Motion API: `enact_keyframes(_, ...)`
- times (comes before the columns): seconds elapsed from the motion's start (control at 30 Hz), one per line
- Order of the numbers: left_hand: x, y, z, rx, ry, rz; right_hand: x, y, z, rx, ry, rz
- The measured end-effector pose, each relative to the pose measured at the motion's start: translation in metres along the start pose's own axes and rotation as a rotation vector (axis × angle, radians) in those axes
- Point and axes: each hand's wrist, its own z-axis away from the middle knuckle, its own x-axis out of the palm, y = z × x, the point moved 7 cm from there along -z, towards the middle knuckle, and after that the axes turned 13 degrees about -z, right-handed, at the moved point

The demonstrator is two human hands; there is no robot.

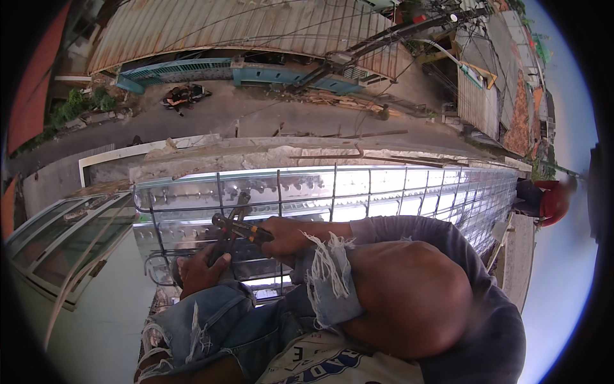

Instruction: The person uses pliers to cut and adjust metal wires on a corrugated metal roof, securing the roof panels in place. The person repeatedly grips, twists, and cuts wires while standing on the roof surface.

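Observation:
My right hand [283,235] is closed round the handles of a pair of pliers [254,232] with black and orange grips. The jaws point left, over a crossing of the steel rod mesh [279,192]. Just below the jaws, my left hand [203,270] grips a dark metal bar [234,216] that slants up and to the right, passing by the pliers' head. What the bar's lower end meets is hidden by my fingers. Under the mesh lie shiny corrugated metal sheets [307,187] with rows of dimples. My bent knee [406,297] in torn jeans is close beside my right forearm.
Beyond the mesh runs a rough concrete ledge [256,151] with loose rods [384,159] on it. The street [256,115] lies far below, with a motorcycle [185,95]. Overhead wires and a pole [384,48] cross ahead. Another person in red [551,201] crouches at the far right end.

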Motion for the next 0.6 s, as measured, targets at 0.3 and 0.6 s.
enact_keyframes(0.3, 0.041, 0.0, 0.009, -0.025, -0.327, 0.812, -0.02, -0.023, 0.0, -0.087, 0.373, -0.322)
enact_keyframes(0.6, 0.047, -0.031, 0.045, 0.183, -0.362, 0.951, -0.024, -0.038, 0.006, -0.154, 0.39, -0.209)
